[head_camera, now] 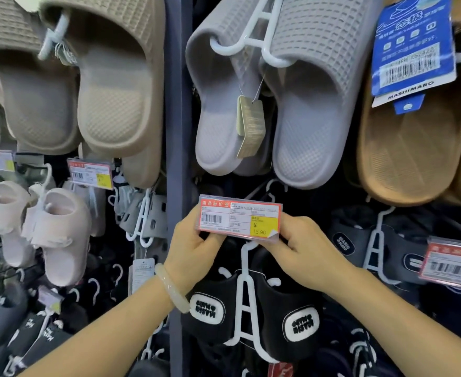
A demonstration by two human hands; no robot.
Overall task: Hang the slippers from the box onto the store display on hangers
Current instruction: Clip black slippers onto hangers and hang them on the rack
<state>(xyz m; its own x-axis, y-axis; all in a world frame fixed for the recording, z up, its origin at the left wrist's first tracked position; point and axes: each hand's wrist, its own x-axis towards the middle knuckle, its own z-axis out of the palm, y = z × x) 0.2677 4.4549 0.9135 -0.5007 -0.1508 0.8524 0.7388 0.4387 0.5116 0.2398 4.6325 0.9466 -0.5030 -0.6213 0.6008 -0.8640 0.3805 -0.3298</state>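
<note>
Both of my hands hold a red-edged price tag (239, 218) with a barcode and a yellow sticker, at the middle of the display wall. My left hand (194, 248) pinches its left end and my right hand (302, 248) pinches its right end. Directly below the tag, a pair of black slippers (253, 311) with white oval logos hangs on a white hanger (245, 300). Above the tag hangs a grey waffle-textured pair (267, 104) on a white hanger (262, 39). No box is in view.
Beige slippers (87, 85) hang at upper left, tan ones (411, 137) with a blue label (414, 47) at upper right. Small pink slippers (52, 227) hang at left. Dark grey pairs (376, 248) and another price tag (452, 263) sit at right. A vertical blue-grey post (176, 159) divides the wall.
</note>
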